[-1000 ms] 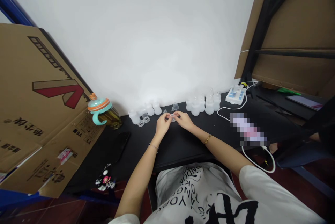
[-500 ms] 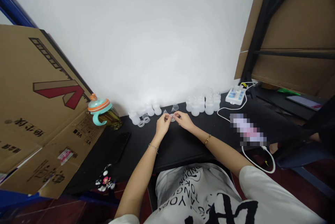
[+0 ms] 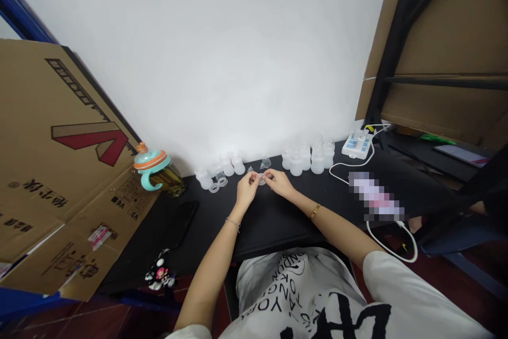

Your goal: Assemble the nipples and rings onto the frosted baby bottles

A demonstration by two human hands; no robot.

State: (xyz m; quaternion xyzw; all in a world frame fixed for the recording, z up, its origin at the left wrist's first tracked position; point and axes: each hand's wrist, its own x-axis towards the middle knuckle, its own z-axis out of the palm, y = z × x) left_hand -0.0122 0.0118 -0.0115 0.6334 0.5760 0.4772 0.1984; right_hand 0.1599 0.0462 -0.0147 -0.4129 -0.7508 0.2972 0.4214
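Observation:
A small clear plastic ring (image 3: 261, 180) is pinched between my left hand (image 3: 248, 185) and my right hand (image 3: 278, 182), just above the black table. Fingertips of both hands are closed on its opposite sides and hide part of it. Right behind the hands, small clear nipple-shaped pieces (image 3: 265, 162) rest on the table. To the left lie more clear rings (image 3: 214, 188), beside several white bottles (image 3: 204, 178) without tops. On the right, several white baby bottles (image 3: 317, 158) with clear domed tops stand upright in a group.
A teal-lidded jug (image 3: 151, 167) stands at the left by a cardboard box (image 3: 59, 170). A dark phone (image 3: 182, 221) with a charm (image 3: 159, 275) lies nearer. At the right are a white power strip (image 3: 357, 144), its cable, and a blurred-out device (image 3: 376, 196). A white wall rises behind.
Both hands stay in almost the same place, with only slight finger movement around the clear ring. Nothing else on the table has visibly moved.

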